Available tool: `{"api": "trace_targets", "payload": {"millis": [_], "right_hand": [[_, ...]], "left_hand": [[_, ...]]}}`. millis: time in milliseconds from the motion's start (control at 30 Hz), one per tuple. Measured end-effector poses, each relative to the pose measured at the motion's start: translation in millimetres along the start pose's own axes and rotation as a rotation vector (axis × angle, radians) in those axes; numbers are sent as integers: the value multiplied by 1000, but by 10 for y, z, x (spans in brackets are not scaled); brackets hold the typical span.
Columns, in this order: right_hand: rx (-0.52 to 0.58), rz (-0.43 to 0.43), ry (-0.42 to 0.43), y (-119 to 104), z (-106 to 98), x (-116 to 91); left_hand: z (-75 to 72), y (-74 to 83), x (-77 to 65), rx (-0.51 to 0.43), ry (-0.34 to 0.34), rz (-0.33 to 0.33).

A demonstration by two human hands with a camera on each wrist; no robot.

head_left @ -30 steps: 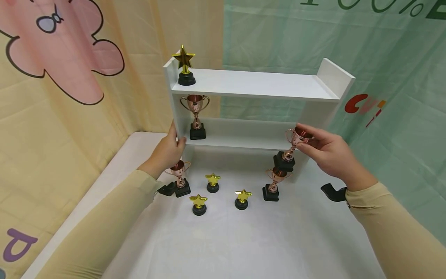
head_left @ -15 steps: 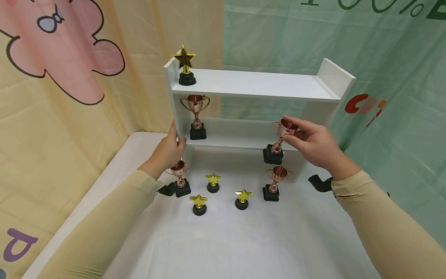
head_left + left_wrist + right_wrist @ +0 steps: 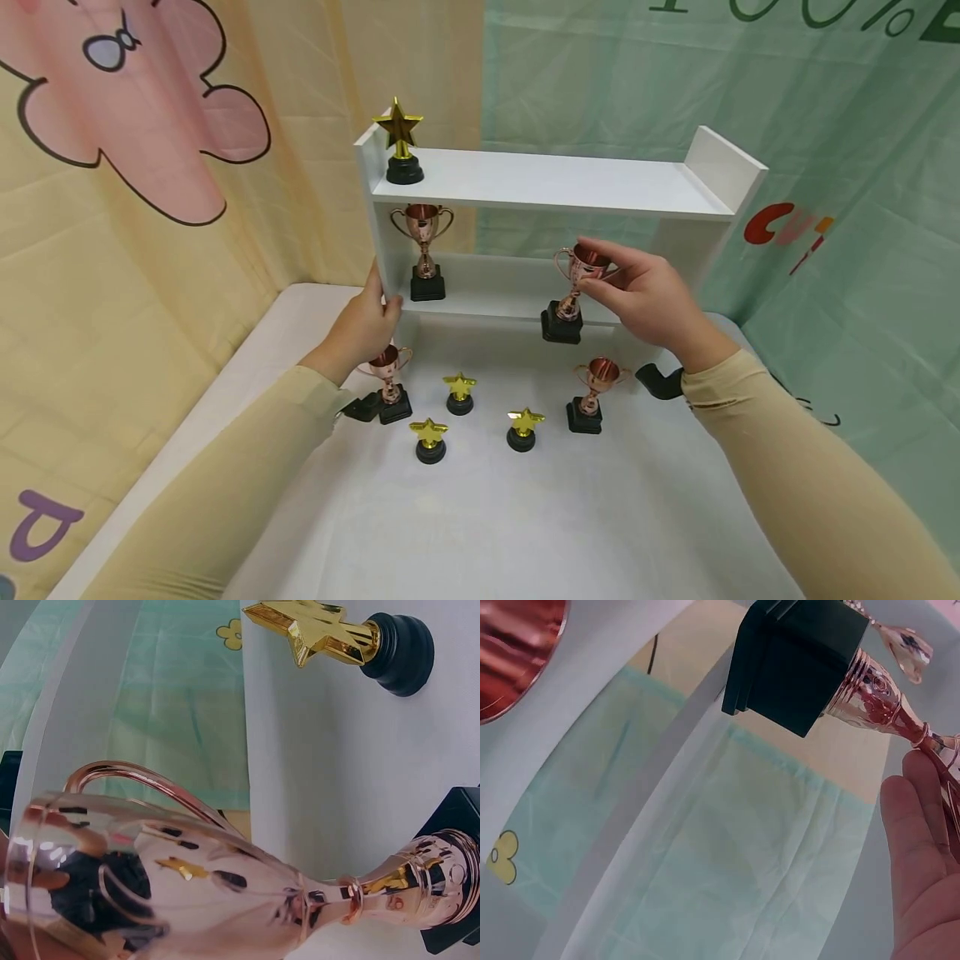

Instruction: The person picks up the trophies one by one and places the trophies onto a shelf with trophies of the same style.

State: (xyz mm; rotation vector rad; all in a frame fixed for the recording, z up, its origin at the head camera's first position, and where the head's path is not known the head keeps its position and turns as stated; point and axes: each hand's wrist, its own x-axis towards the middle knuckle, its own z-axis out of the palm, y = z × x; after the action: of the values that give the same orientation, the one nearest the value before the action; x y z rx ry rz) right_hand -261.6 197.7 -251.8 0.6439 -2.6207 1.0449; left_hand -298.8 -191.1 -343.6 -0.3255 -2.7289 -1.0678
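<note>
Presently pinching a copper cup (image 3: 576, 273) in the right hand (image 3: 637, 296), narrowed around the bowl between thumb and fingers. Held tilted, leaning toward the palm at the top, in front of the middle shelf (image 3: 487, 290); overlapping the front edge with the black base (image 3: 562, 325) in the head view, though cannot tell whether touching. Gripping the left side of the white shelf unit (image 3: 382, 242) with the left hand (image 3: 358, 329), thumb in front. At the left end of the middle shelf, see a second cup (image 3: 424, 237) upright; above, on the top shelf (image 3: 547, 179), find a gold star trophy (image 3: 402, 137). Down on the white-covered worktop (image 3: 480, 517), see a third cup (image 3: 390, 379) just below the left hand, a fourth cup (image 3: 596, 383) below the right, and between these, three small star trophies: a rear star (image 3: 460, 392), a front left star (image 3: 430, 440) and a front right star (image 3: 522, 428).
</note>
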Motion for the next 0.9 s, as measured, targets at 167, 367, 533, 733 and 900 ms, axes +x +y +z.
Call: {"api": "trace_targets", "payload": {"millis": [167, 367, 533, 733, 900], "right_hand": [[21, -7, -16, -79, 71, 88], [55, -38, -44, -160, 183, 221], [61, -29, -62, -207, 280, 329], [42, -26, -74, -265, 372, 445], [47, -27, -73, -309, 450, 533]], "left_hand": [[1, -5, 1, 1, 4, 5], [8, -17, 3, -3, 7, 12], [13, -23, 2, -13, 2, 8], [11, -11, -1, -15, 4, 11], [7, 9, -10, -13, 7, 17]]}}
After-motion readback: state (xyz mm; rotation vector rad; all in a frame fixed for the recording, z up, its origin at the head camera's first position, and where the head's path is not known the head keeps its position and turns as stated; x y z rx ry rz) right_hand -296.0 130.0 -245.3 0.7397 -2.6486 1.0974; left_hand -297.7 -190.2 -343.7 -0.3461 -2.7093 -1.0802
